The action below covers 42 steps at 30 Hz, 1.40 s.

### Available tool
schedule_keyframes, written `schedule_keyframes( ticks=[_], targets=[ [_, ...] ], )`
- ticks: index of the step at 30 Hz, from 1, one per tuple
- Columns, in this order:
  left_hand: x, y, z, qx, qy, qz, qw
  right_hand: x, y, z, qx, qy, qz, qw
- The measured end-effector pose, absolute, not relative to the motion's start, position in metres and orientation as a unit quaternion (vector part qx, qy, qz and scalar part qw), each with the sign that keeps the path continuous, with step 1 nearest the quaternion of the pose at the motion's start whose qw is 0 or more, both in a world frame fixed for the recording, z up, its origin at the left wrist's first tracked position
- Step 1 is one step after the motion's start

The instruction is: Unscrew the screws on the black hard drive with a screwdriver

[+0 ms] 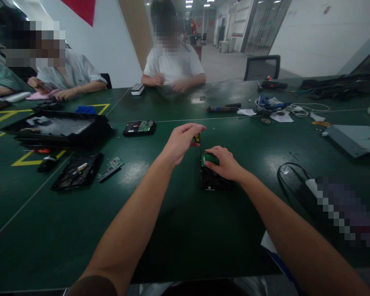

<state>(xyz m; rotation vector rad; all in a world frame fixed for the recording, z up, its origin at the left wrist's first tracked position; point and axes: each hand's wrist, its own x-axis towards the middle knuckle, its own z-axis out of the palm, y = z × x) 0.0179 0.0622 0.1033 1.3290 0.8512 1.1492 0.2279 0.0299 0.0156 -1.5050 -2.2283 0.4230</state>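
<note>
A black hard drive [212,181] with a green circuit board [208,158] on its far part lies on the table in front of me. My right hand [223,162] grips it from the right, thumb and fingers over the board. Above its far left corner, my left hand [185,142] is closed around a screwdriver [197,138] with a yellow and black handle. The screwdriver's thin shaft points down at the drive; whether the tip touches is too small to tell. Another hard drive [139,128] with its board showing lies farther off to the left.
Left on the green table [172,213] are a loose circuit board [111,168], a black casing [77,170] and a large black tray [58,125]. A grey metal box [354,139], cables [308,107] and a strap [283,176] lie right. People sit across.
</note>
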Motion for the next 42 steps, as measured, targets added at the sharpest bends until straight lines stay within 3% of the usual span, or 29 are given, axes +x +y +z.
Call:
schedule_keyframes(
  ticks=[8, 16, 26, 32, 42],
  targets=[
    [0.0224, 0.0567, 0.1069, 0.506, 0.350, 0.488, 0.619, 0.2271, 0.0293, 0.0160, -0.541, -0.804, 0.142, 0.204],
    [0.0192, 0.0594, 0.1067, 0.551, 0.359, 0.489, 0.573, 0.2283, 0.0286, 0.0167, -0.537, -0.803, 0.153, 0.207],
    [0.0216, 0.0541, 0.1116, 0.504, 0.360, 0.481, 0.620, 0.2283, 0.0303, 0.0149, -0.537, -0.804, 0.147, 0.208],
    [0.0186, 0.0590, 0.1083, 0.566, 0.363, 0.481, 0.564, 0.2282, 0.0295, 0.0167, -0.537, -0.802, 0.151, 0.214],
    [0.0207, 0.0560, 0.1096, 0.521, 0.348, 0.482, 0.612, 0.2281, 0.0299, 0.0164, -0.537, -0.804, 0.147, 0.207]
  ],
)
